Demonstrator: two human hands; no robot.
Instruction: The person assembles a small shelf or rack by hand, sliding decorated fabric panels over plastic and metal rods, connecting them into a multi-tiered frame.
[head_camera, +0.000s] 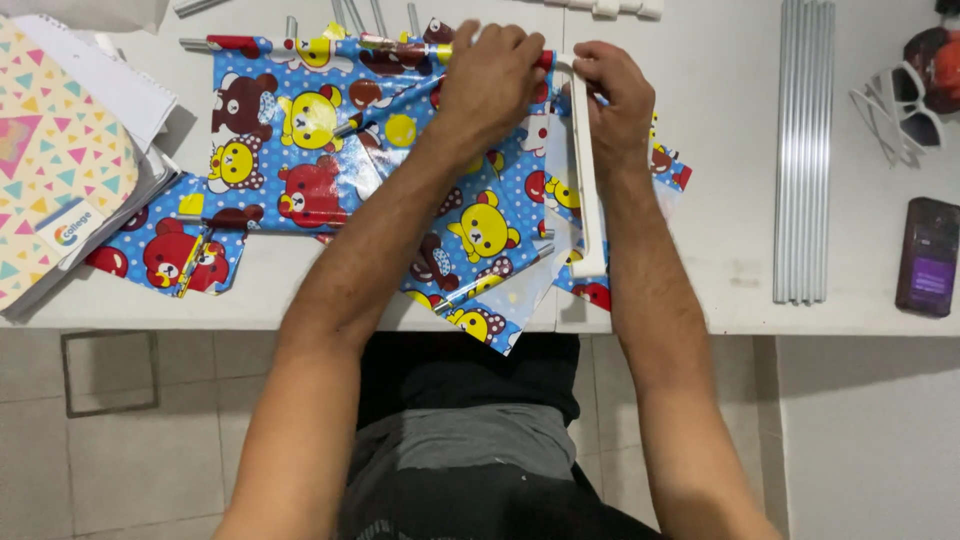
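Under the right hand (612, 95): white plastic bar (585, 170), gripped at its far end, long axis running toward the body. Just left, left hand (490, 80) pressed palm-down, fingers curled, on bear-print sheet (330, 130) over the desk (720, 200).

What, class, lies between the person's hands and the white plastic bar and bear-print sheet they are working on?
Nothing visible: the right hand grips the top of the white plastic bar, and the left hand presses directly on the bear-print sheet beside it.
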